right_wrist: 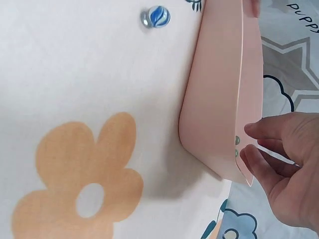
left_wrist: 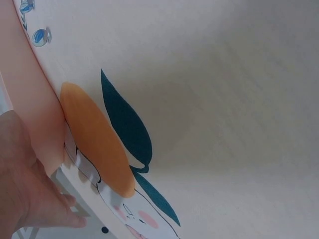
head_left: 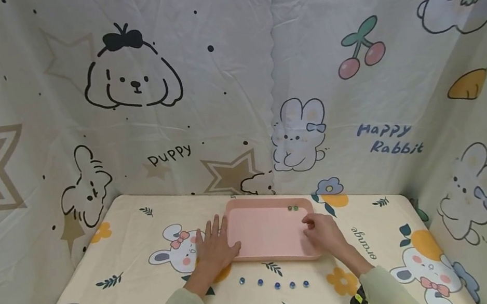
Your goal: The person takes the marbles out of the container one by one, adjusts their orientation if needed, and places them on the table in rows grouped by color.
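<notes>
A pink tray [head_left: 263, 236] lies on the patterned cloth, with two green marbles [head_left: 293, 208] inside near its far right corner. My left hand [head_left: 215, 248] rests at the tray's left edge, fingers extended and spread, thumb at the rim. Over the right rim is my right hand [head_left: 323, 232], its fingers bent. In the right wrist view, a gap shows between its thumb and forefinger, with no object between them; the green marbles [right_wrist: 237, 141] appear beyond, in the tray. Several blue marbles [head_left: 277, 285] form a loose row on the cloth in front of the tray.
The cream cloth [head_left: 143, 303] carries printed rabbits, oranges and flowers. Printed curtains [head_left: 216, 98] hang behind the table and at both sides, close behind the tray's far edge. A black device [head_left: 359, 302] sits by the right wrist.
</notes>
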`<control>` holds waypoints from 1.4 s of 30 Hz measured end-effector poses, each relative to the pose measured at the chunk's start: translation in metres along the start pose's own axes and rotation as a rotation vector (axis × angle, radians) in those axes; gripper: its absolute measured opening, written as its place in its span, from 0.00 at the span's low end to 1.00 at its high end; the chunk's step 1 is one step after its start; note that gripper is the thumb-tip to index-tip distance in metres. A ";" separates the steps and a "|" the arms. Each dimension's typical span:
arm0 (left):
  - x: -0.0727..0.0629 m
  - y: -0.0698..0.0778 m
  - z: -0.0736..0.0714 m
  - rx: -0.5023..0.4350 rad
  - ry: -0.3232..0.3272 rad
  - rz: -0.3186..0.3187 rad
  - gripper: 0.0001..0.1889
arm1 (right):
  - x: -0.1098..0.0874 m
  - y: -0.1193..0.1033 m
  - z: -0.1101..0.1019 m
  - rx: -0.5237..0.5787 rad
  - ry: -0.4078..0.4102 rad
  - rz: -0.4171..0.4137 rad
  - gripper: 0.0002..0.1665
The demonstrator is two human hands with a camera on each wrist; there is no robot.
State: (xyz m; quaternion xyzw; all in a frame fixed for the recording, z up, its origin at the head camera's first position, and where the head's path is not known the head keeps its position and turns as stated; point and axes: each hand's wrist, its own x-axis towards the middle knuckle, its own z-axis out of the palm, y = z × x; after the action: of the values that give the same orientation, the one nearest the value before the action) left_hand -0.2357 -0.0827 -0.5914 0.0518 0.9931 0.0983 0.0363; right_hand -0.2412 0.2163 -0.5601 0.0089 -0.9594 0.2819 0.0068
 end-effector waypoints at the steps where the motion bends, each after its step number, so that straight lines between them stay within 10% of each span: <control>1: 0.000 0.000 0.000 -0.001 0.004 0.001 0.46 | 0.002 -0.001 0.000 -0.028 -0.006 0.000 0.14; 13: -0.002 0.002 -0.004 0.003 -0.016 -0.002 0.47 | 0.015 0.000 0.005 -0.230 -0.116 -0.082 0.09; 26: -0.003 0.003 0.000 -0.017 -0.017 -0.014 0.46 | 0.011 -0.006 0.020 -0.765 -0.111 -0.317 0.05; 35: -0.002 0.002 0.001 -0.016 -0.022 -0.010 0.46 | 0.010 -0.011 0.024 -0.826 -0.064 -0.296 0.05; 42: -0.001 0.002 -0.001 -0.005 -0.008 -0.013 0.46 | 0.001 -0.017 0.016 -0.582 -0.048 -0.269 0.04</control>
State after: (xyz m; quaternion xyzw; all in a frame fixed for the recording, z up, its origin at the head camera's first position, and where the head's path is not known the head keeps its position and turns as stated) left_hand -0.2344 -0.0813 -0.5895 0.0458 0.9930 0.1005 0.0411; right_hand -0.2423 0.1929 -0.5643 0.1399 -0.9898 -0.0082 0.0239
